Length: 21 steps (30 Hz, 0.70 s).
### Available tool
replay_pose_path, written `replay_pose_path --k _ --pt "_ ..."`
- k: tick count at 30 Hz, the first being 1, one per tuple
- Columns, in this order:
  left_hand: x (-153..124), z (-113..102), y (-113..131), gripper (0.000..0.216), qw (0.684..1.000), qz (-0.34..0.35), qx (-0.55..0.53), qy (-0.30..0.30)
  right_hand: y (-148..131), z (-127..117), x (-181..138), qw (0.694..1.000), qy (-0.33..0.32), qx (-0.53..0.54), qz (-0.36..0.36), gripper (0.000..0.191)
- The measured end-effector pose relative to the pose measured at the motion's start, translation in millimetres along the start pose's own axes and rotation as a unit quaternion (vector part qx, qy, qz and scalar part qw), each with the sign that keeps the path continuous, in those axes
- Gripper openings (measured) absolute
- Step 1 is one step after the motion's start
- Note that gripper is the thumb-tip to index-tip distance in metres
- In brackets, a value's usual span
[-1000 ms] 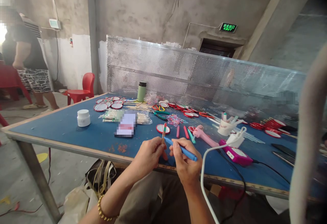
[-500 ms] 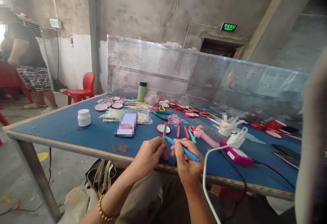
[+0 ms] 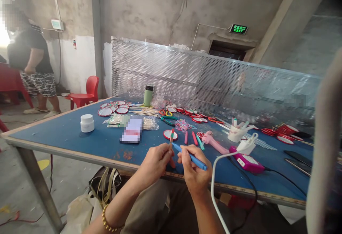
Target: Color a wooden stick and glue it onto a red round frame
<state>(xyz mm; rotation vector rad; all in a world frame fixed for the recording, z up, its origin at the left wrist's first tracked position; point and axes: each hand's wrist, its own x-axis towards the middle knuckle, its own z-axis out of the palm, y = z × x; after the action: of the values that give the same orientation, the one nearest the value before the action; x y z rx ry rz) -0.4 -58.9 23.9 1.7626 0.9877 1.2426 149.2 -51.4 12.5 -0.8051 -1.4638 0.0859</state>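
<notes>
My left hand [image 3: 155, 161] pinches a flat wooden craft stick [image 3: 171, 139] upright, its upper end coloured red and green. A blue marker pen [image 3: 199, 162] is gripped in my right hand [image 3: 195, 175], its tip pointing left at the stick just above my left fingers. Whether the tip touches the wood I cannot tell. Just behind the stick lies a round white disc with a red rim [image 3: 167, 134]. Red marker pens [image 3: 186, 138] and a teal one [image 3: 200, 144] rest to its right.
A phone [image 3: 132, 130] and a white jar [image 3: 87, 123] are on the blue table [image 3: 64, 143]. Pliers [image 3: 167, 121], a pink glue gun [image 3: 213, 143], a paper cup [image 3: 235, 134] and a magenta power box [image 3: 248, 162] with cables stand around. A person [image 3: 34, 56] stands at far left.
My hands, the stick and the marker have hardly moved. At far left, the standing person has shifted to the right.
</notes>
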Motion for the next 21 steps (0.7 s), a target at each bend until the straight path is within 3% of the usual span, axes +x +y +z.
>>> replay_pose_path --k 21 --pt "0.7 0.8 -2.2 0.028 1.000 0.001 0.008 -0.001 -2.9 -1.1 1.2 1.000 -0.018 -0.011 -0.008 0.014"
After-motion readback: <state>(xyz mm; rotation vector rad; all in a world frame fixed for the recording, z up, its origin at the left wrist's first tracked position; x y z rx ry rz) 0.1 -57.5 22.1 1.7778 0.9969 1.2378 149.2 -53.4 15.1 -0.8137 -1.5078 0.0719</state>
